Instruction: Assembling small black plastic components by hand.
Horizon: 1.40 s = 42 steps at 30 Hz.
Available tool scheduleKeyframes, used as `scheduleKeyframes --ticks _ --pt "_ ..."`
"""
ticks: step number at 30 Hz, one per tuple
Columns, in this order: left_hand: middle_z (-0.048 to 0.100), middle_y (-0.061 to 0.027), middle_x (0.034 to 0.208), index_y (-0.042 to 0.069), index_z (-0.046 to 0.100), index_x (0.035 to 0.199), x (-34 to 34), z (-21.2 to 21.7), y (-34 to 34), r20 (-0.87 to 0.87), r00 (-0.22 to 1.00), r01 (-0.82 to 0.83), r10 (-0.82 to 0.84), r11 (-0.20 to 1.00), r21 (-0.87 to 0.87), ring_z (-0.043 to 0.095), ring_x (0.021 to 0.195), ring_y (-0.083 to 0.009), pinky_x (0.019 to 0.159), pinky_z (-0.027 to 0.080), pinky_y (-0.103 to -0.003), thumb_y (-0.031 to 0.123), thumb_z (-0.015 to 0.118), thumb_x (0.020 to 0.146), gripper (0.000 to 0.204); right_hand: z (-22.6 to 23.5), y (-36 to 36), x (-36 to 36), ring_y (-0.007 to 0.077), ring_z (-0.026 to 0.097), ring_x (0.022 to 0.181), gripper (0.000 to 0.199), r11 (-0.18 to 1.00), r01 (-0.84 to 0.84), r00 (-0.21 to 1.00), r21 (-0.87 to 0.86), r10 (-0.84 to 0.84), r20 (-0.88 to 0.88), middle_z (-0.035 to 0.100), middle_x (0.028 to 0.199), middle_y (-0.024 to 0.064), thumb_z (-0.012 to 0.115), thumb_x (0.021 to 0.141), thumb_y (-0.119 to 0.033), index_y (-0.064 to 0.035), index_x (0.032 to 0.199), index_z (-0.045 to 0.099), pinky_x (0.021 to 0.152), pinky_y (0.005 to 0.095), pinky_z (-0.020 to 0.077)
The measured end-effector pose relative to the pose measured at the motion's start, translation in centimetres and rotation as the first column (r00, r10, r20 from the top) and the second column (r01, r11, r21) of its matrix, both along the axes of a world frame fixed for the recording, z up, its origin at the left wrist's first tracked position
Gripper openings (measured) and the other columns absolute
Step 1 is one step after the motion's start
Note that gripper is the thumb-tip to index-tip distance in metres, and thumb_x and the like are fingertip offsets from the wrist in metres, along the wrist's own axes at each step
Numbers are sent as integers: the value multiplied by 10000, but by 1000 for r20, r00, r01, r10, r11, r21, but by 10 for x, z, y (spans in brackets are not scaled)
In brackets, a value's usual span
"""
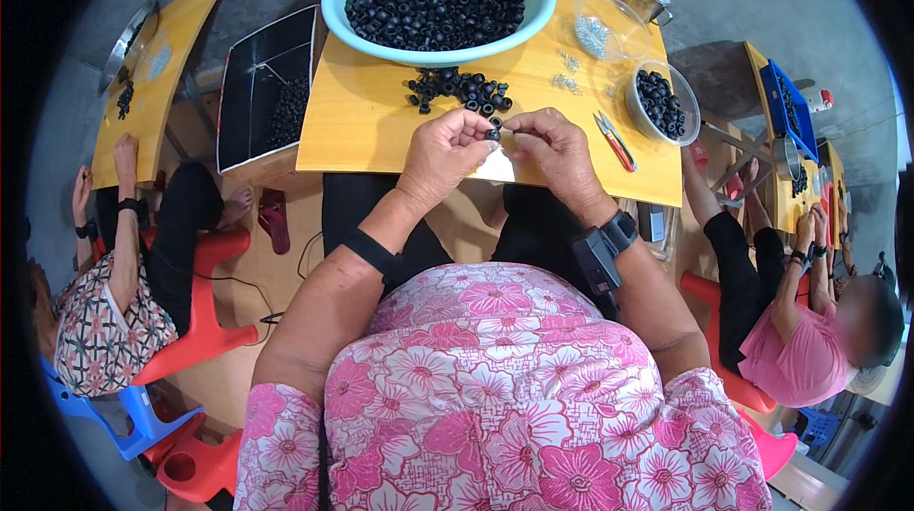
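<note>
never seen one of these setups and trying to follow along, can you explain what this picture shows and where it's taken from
No machine here, just a person's two bare hands. The picture comes from a fisheye camera worn on the head, looking down, so straight edges bend. The left hand pinches a small black piece between its fingers. The right hand is right beside it; what it grips is too small to tell. On the yellow table are a blue basin of similar pieces, a loose pile, a clear tub with more, and snips. Other people sit on both sides.
</note>
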<state>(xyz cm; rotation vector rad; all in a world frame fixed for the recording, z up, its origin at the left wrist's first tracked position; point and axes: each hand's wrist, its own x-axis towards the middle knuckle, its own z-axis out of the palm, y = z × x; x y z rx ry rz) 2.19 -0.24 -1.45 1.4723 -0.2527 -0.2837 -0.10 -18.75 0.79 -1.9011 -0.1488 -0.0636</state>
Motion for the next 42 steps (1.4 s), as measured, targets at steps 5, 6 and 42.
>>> scheduleKeyframes --ticks 5,6,42 --pt "663 -7 830 1 643 943 1 3 -2 25 1000 14 -18 993 117 605 727 -49 683 522 -210 27 707 803 157 -13 -8 2 132 629 778 139 940 27 963 339 66 -260 622 914 58 539 923 1 31 1043 604 763 278 556" --pt "665 -7 824 2 648 946 1 4 -1 35 999 15 -21 987 157 606 722 -51 682 522 -210 34 711 801 161 -12 -7 2 132 629 778 139 940 25 963 341 69 -262 622 914 58 539 923 1 31 1043 604 763 278 556" --pt "687 -21 806 -9 682 925 0 4 -4 70 995 46 -70 953 301 622 710 -50 641 520 -205 68 711 823 131 -12 -8 2 124 631 713 135 869 85 906 488 136 -401 662 822 62 605 898 7 31 1020 657 705 277 563"
